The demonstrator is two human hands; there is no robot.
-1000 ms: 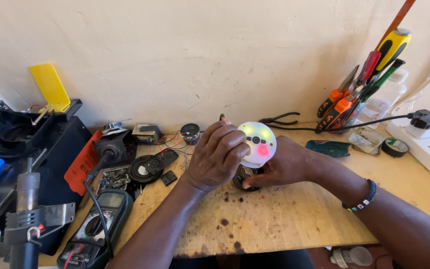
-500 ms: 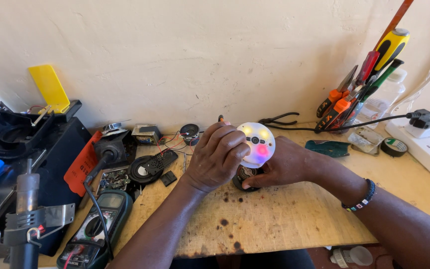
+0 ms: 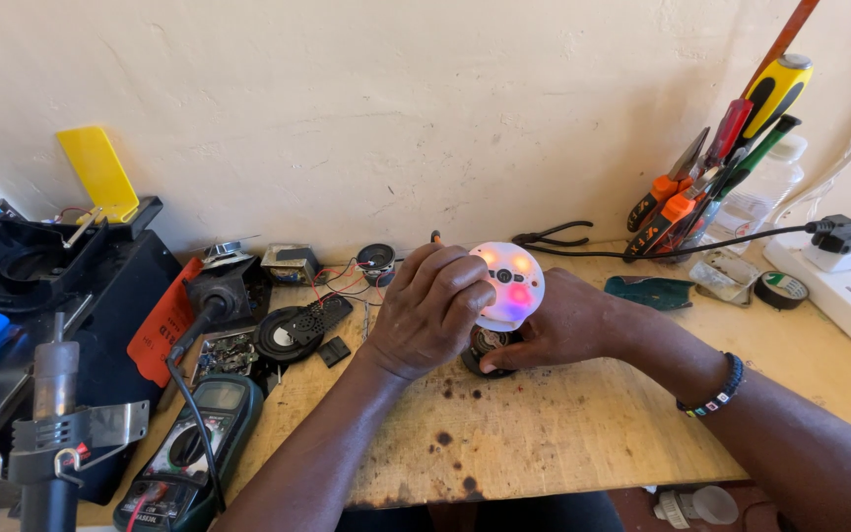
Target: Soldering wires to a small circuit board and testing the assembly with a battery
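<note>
A round white disc (image 3: 511, 284) with glowing yellow and pink lights is held upright over a small dark round part (image 3: 486, 347) on the wooden bench. My left hand (image 3: 428, 308) grips the disc from its left edge with curled fingers. My right hand (image 3: 563, 322) is behind and under the disc, its thumb resting on the dark round part. A beaded band sits on my right wrist.
A multimeter (image 3: 186, 458), a circuit board (image 3: 225, 352), small speakers (image 3: 375, 259) and wires lie at left. Black pliers (image 3: 550, 236) lie at the back, a holder of screwdrivers (image 3: 713, 182) at right, with tape (image 3: 780, 289) and a white power strip (image 3: 847, 291).
</note>
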